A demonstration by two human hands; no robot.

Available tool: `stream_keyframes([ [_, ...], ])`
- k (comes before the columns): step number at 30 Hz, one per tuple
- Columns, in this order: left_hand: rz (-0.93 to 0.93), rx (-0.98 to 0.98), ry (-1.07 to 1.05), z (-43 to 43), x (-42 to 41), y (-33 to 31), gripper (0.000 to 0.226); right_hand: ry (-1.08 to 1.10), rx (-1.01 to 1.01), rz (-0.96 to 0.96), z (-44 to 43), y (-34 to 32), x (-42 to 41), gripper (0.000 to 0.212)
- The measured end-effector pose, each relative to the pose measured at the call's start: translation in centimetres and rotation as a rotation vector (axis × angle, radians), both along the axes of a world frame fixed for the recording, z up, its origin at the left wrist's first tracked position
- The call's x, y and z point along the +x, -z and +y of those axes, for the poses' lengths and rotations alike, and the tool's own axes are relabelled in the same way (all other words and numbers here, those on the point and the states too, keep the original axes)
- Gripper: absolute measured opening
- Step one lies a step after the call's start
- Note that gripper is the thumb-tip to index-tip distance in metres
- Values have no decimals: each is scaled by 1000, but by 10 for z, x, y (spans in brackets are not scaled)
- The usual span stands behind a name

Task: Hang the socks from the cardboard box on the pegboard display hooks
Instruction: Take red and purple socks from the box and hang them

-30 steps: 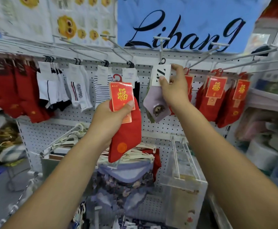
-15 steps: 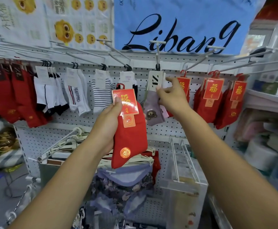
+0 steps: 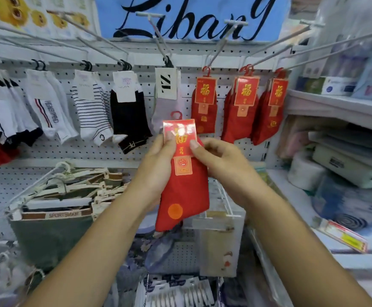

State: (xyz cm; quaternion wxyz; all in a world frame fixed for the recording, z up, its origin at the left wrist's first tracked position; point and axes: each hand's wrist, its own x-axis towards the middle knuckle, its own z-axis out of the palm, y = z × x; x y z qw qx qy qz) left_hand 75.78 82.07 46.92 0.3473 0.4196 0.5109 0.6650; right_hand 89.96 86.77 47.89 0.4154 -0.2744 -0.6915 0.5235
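Red socks (image 3: 184, 196) between both hands

A sock (image 3: 185, 196) sat between the left grip (image 3: 158, 169) and right grip (image 3: 222, 160), before the pegboard (image 3: 70, 151). Hung socks (image 3: 205, 105) lined the hooks (image 3: 158, 38) behind it, a sign (image 3: 191, 18) above, shelves (image 3: 335, 103) at right.

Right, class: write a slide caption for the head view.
A left hand and right hand grip a red sock pack before hung socks on the pegboard.

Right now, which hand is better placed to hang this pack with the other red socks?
Probably the right hand: it pinches the red sock pack by its card, just below the hanging red socks; the left hand grips its left edge, farther from them.
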Motion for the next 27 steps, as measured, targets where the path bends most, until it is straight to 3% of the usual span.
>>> stream_keyframes([
  [9, 165, -59, 87, 39, 64, 4, 30, 239, -56, 103, 23, 17, 69, 21],
  [14, 502, 132, -163, 59, 67, -21, 28, 435, 37, 139, 53, 8, 96, 14],
  [20, 650, 243, -281, 91, 51, -86, 52, 604, 206, 60, 107, -30, 94, 25],
  [27, 720, 254, -220, 107, 37, -110, 50, 562, 274, 67, 145, -67, 75, 48],
])
